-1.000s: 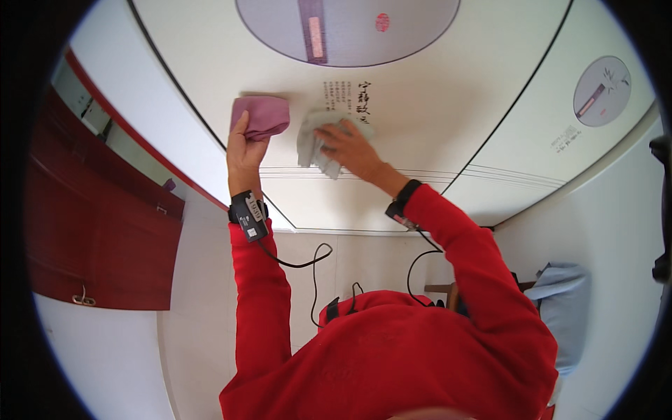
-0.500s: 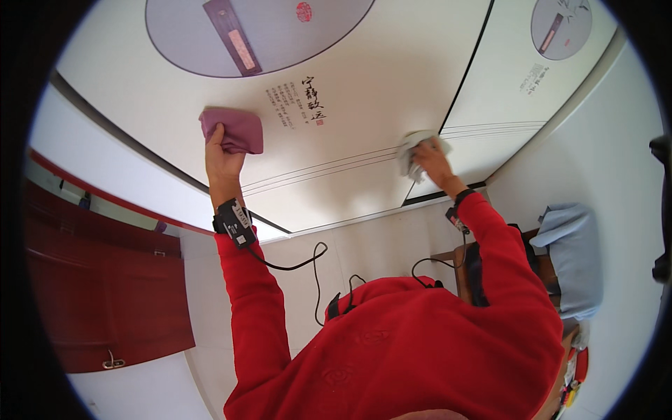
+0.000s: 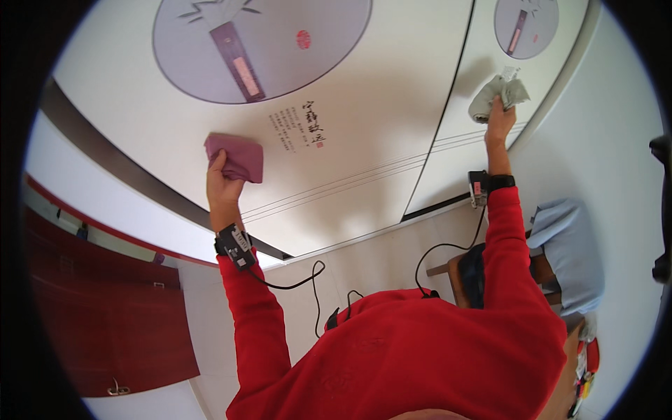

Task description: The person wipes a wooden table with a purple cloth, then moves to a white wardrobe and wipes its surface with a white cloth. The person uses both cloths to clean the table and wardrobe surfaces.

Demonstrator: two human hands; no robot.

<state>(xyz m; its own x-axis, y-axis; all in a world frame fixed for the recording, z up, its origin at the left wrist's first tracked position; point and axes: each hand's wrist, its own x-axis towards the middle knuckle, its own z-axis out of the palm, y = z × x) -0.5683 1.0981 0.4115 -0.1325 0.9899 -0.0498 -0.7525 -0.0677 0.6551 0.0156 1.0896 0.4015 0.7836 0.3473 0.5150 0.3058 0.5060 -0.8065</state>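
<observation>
My left hand [image 3: 225, 183] grips a folded purple cloth [image 3: 241, 157], which lies against the large white door panel [image 3: 364, 168] at the left. Its thumb rests on top of the cloth; the other fingers are mostly hidden beneath. Farther right, my right hand [image 3: 498, 120] holds a bunched grey-green cloth [image 3: 486, 98] at the narrower white panel [image 3: 448, 168], just under its round printed picture. Whether that cloth touches the surface, I cannot tell. Each wrist wears a strap with a small black box and a cable.
At the right stands a wooden chair [image 3: 455, 280] with a light blue cloth [image 3: 570, 259] draped over it, near a white wall [image 3: 609, 161]. A dark red door [image 3: 119, 315] is at the lower left. Pale tiled floor [image 3: 357, 259] runs below the panels.
My right hand has carried the grey-green cloth up and right, from the large panel's edge onto the narrower panel. The left hand keeps the purple cloth at nearly the same spot on its panel.
</observation>
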